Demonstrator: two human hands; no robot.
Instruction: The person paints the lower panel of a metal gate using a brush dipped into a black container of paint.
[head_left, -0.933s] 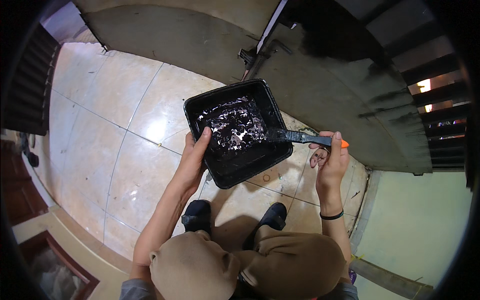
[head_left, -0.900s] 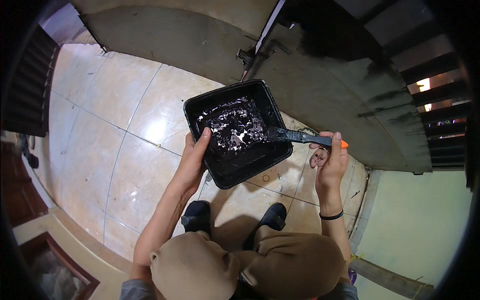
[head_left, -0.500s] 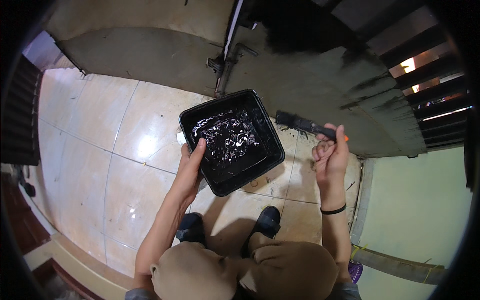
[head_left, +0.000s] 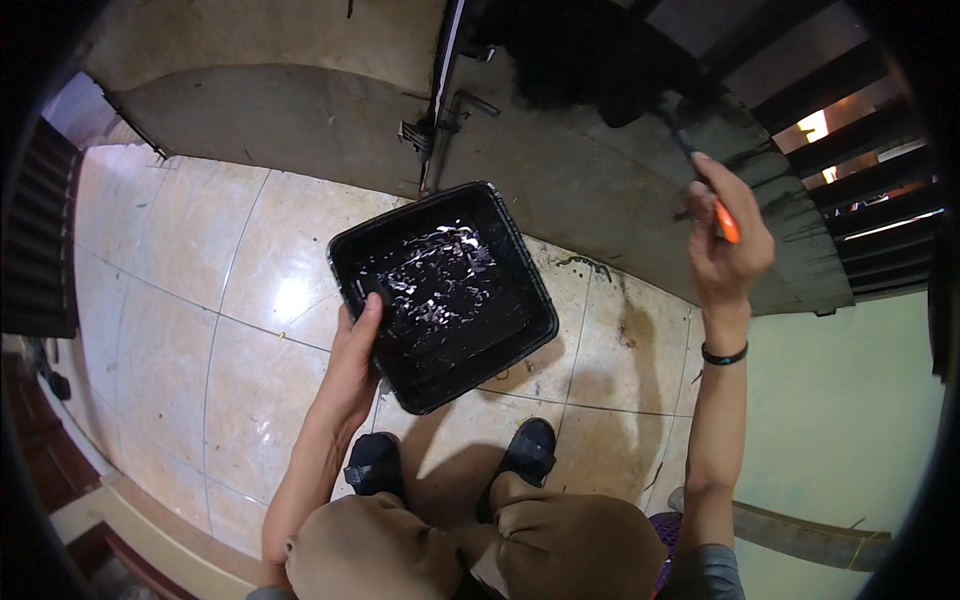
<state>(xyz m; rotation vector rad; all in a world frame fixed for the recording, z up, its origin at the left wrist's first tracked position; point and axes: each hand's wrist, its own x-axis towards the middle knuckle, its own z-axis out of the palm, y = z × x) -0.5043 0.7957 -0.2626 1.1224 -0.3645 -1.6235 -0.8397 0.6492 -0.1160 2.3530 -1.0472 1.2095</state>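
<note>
My left hand (head_left: 355,345) grips the near left rim of a square black paint tray (head_left: 460,355), its thumb over the edge. Glossy black paint (head_left: 440,275) spreads across the tray's bottom. My right hand (head_left: 730,235) is closed round a paintbrush (head_left: 725,222) with an orange handle end. Its dark head reaches up to the grey metal gate panel (head_left: 580,165), at the lower border of a black painted patch (head_left: 600,60). The bristles blend into that dark patch, so I cannot tell exactly where they touch.
A latch bolt (head_left: 470,105) sticks out by the gap between the gate panels. Dark slats (head_left: 860,190) stand at the right, beside a pale green wall (head_left: 830,400). My dark sandals (head_left: 528,450) rest on beige floor tiles (head_left: 280,250), with paint drips near the gate's foot.
My right hand has lifted the paintbrush from beside the tray up and right to the gate panel. The tray has shifted slightly left and nearer in my left hand.
</note>
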